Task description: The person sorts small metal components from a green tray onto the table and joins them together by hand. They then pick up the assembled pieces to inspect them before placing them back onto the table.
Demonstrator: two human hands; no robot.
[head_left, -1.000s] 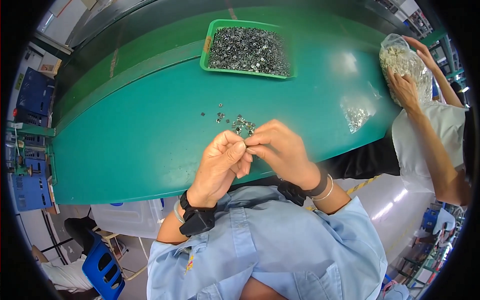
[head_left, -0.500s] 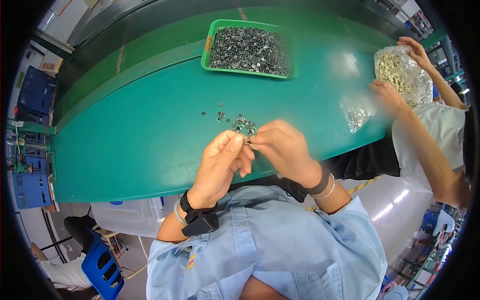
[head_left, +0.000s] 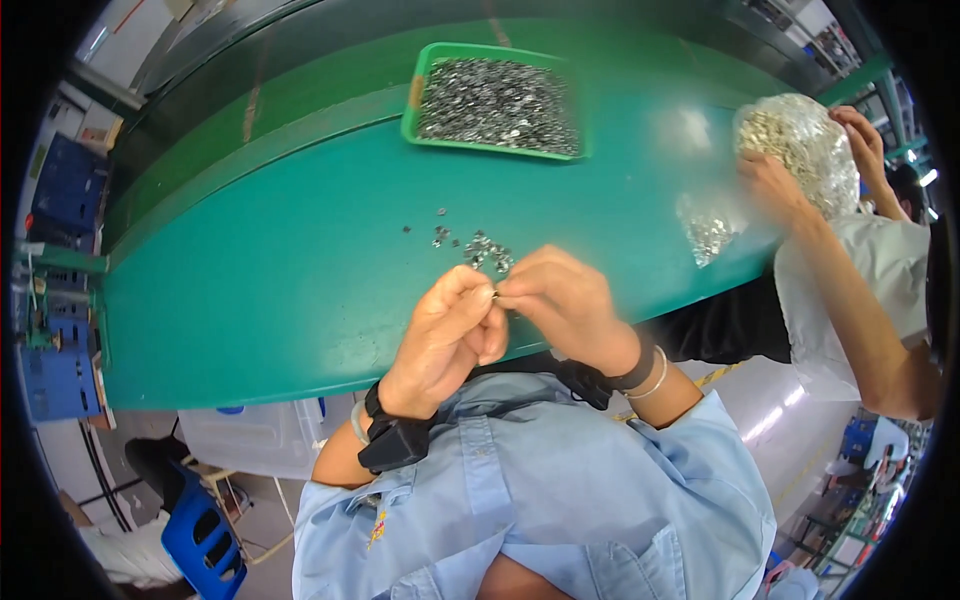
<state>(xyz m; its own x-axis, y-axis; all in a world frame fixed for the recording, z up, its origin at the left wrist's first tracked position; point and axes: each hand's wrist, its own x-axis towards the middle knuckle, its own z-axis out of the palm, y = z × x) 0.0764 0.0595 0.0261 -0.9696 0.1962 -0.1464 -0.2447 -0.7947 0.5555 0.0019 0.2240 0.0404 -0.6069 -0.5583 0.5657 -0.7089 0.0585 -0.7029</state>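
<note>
A long green bench (head_left: pixel 300 290) carried a green plastic tray (head_left: pixel 412 100) of small metal parts and a loose scatter of tiny dark metal pieces (head_left: pixel 480 247). Just below it, the left hand (head_left: pixel 445 335) and right hand (head_left: pixel 565 305) met fingertip to fingertip, pinching one tiny metal piece (head_left: pixel 496 294) between them.

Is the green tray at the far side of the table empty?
No, the green tray is filled with small grey metal parts.

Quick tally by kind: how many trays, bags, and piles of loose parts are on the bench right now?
Green tray: 1
Clear bags of parts: 2, one held by a co-worker, one flat on the bench
Loose pile of small parts: 1
Total: 4
</note>
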